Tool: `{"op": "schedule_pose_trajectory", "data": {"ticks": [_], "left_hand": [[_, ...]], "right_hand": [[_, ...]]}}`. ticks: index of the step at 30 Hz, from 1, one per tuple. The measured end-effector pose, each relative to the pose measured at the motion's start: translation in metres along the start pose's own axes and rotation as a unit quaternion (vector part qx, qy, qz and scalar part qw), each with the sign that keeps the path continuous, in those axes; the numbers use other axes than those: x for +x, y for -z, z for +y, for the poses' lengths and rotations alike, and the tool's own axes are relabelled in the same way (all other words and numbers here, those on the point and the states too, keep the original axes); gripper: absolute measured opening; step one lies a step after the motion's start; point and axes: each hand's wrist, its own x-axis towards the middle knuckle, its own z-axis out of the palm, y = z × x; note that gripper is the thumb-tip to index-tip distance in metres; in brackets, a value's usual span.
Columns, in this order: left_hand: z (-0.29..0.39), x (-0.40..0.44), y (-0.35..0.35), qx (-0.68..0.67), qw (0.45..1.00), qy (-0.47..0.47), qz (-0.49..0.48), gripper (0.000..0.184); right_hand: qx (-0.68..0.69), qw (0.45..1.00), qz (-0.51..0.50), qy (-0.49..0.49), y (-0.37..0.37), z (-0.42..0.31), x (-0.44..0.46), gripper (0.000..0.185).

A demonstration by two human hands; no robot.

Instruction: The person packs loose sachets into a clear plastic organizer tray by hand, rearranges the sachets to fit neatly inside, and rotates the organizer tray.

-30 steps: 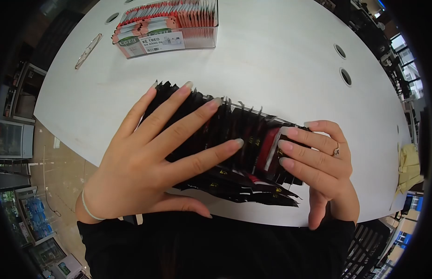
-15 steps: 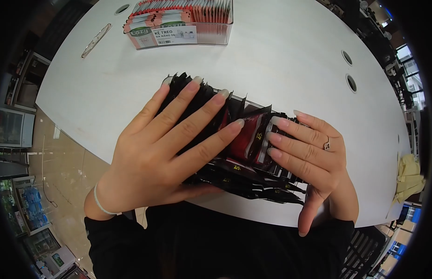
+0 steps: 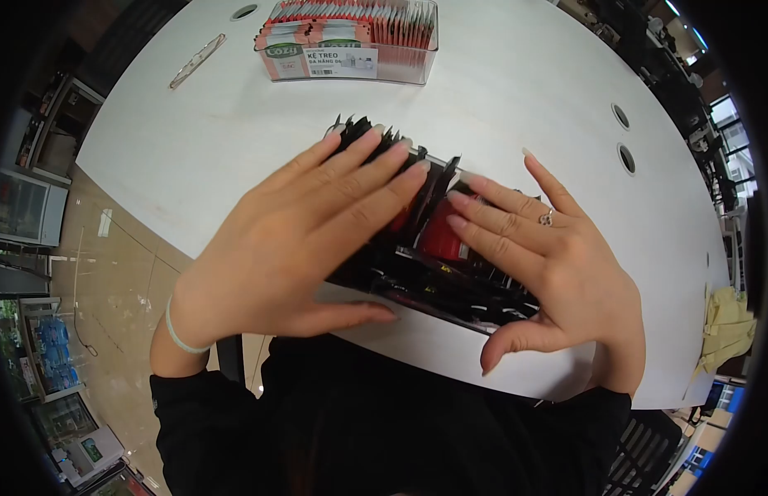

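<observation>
On the white table in front of me is a clear box packed with black and red sachets, standing in rows. My left hand lies over the left part of the sachets, fingers stretched out, thumb apart near the front side. Over the right part rests my right hand, its fingers spread and a ring on one of them. Its thumb points down past the box's front corner. Between the fingertips of both hands a few dark sachet edges stick up. My palms hide much of the box.
At the back of the white table stands a clear box of red and white sachets with a printed label. A thin, clear, glasses-like item lies to its left. A yellow cloth-like thing hangs at the right edge.
My right hand has moved left over the sachets, with its little finger lifted away. The tilted sachets in the middle now stand more upright. The view has shifted slightly.
</observation>
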Motion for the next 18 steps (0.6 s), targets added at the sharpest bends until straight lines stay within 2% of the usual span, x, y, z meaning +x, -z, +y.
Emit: {"op": "schedule_pose_trajectory", "data": {"ticks": [2, 4, 5, 6, 7, 8, 9, 10, 12, 13, 14, 16, 17, 18], "left_hand": [[-0.006, -0.007, 0.001, -0.01, 1.0, -0.007, 0.008, 0.097], [-0.009, -0.014, -0.004, 0.001, 0.994, 0.009, 0.107, 0.097], [-0.012, -0.017, -0.012, -0.054, 0.985, 0.013, 0.166, 0.092], [-0.014, -0.02, -0.019, -0.052, 0.985, 0.012, 0.166, 0.092], [-0.017, -0.022, -0.027, -0.13, 0.973, 0.023, 0.191, 0.082], [-0.018, -0.024, -0.035, -0.209, 0.953, 0.035, 0.215, 0.072], [-0.019, -0.026, -0.044, -0.192, 0.949, 0.028, 0.247, 0.056], [-0.021, -0.026, -0.048, -0.192, 0.95, 0.025, 0.247, 0.056], [-0.025, -0.025, -0.053, -0.167, 0.941, -0.008, 0.295, 0.048], [-0.024, -0.023, -0.057, -0.09, 0.934, -0.014, 0.345, 0.043], [-0.021, -0.025, -0.055, -0.087, 0.933, -0.017, 0.349, 0.043], [-0.014, -0.028, -0.051, 0.134, 0.922, -0.075, 0.356, 0.031], [-0.002, -0.026, -0.048, 0.179, 0.911, -0.082, 0.362, 0.021], [0.008, -0.024, -0.049, 0.193, 0.912, -0.078, 0.353, 0.022]], "right_hand": [[-0.001, 0.997, 0.076, -0.011, -0.004, -0.003, -0.003, 0.111], [0.005, 0.994, 0.105, -0.015, 0.003, -0.012, -0.009, 0.108], [0.029, 0.992, 0.122, -0.022, 0.007, -0.018, -0.013, 0.107], [0.054, 0.989, 0.138, -0.029, 0.009, -0.023, -0.015, 0.106], [0.069, 0.99, 0.123, -0.021, 0.008, -0.027, -0.015, 0.099], [0.023, 0.993, 0.118, -0.018, -0.004, -0.03, -0.014, 0.095], [-0.024, 0.993, 0.114, -0.016, -0.018, -0.033, -0.013, 0.092], [-0.024, 0.991, 0.13, -0.021, -0.02, -0.035, -0.014, 0.087], [-0.014, 0.991, 0.131, -0.028, -0.014, -0.038, -0.017, 0.088], [-0.048, 0.989, 0.138, -0.033, -0.012, -0.042, -0.018, 0.087], [-0.053, 0.988, 0.14, -0.031, -0.011, -0.047, -0.017, 0.087], [-0.107, 0.97, 0.209, -0.056, -0.014, -0.06, -0.012, 0.085], [-0.101, 0.97, 0.213, -0.065, -0.011, -0.071, -0.009, 0.074], [-0.128, 0.964, 0.223, -0.066, -0.016, -0.077, -0.004, 0.066]]}}
